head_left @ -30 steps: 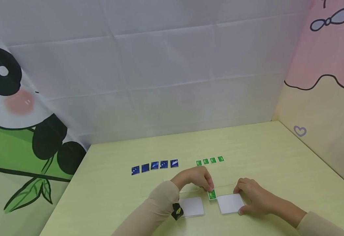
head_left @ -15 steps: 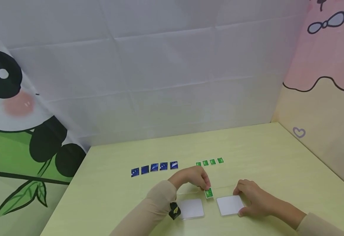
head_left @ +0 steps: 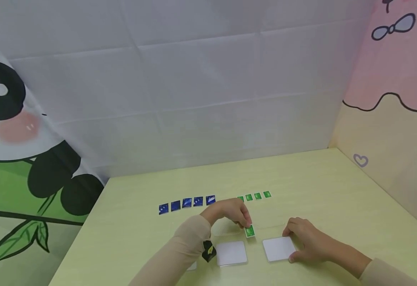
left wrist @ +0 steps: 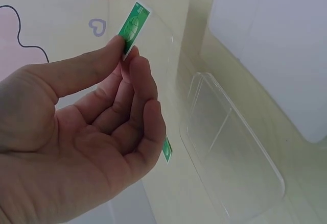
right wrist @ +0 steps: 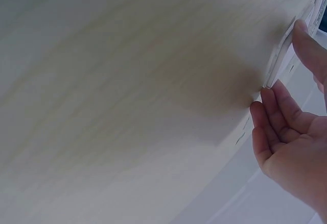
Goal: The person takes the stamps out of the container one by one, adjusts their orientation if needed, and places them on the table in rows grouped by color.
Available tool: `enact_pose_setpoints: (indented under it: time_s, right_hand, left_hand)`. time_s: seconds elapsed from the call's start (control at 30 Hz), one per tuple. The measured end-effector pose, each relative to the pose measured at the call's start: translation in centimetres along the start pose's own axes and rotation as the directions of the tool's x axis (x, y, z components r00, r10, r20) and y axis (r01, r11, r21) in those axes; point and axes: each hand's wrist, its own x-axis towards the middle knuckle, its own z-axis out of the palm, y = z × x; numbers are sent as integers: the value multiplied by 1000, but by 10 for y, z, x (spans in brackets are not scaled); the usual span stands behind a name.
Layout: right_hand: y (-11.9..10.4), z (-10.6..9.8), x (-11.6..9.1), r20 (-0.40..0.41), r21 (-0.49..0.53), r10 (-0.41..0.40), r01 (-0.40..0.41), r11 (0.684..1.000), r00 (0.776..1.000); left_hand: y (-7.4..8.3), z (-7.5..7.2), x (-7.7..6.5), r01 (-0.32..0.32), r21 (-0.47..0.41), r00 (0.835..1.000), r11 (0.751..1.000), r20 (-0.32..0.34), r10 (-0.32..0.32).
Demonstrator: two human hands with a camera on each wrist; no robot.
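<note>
Between thumb and fingertips, my left hand (head_left: pixel 231 210) pinches a small green stamp (head_left: pixel 250 231) with a white border. The stamp is over the table behind the gap between two flat white cases. In the left wrist view the stamp (left wrist: pixel 135 27) stands tilted, its upper part clear of the fingers. My right hand (head_left: pixel 310 240) grips the right white case (head_left: pixel 279 248) at its edges, thumb at the near side and fingers at the far side. The left white case (head_left: pixel 232 253) lies flat beside my left sleeve. A transparent plastic lid (left wrist: pixel 235 147) lies close to my left hand.
Several blue stamps (head_left: pixel 187 203) lie in a row at the back left. A row of several green stamps (head_left: pixel 257 196) lies to their right, one partly hidden by my left hand. A white corner (head_left: pixel 192 266) shows beside my left sleeve. Printed cloth walls enclose the table (head_left: pixel 301 174).
My left hand has moved left and slightly back with the green stamp, away from the right white case. My right hand has kept its grip in place.
</note>
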Motion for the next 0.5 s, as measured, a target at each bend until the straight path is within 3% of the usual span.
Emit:
enact_pose_setpoints:
  time_s: [0.5]
  right_hand:
    - [-1,0,0,-5,-7,-3,3,1000,1000]
  left_hand:
    - [-7,-5,2,3,15,1000,1000,-4,-3]
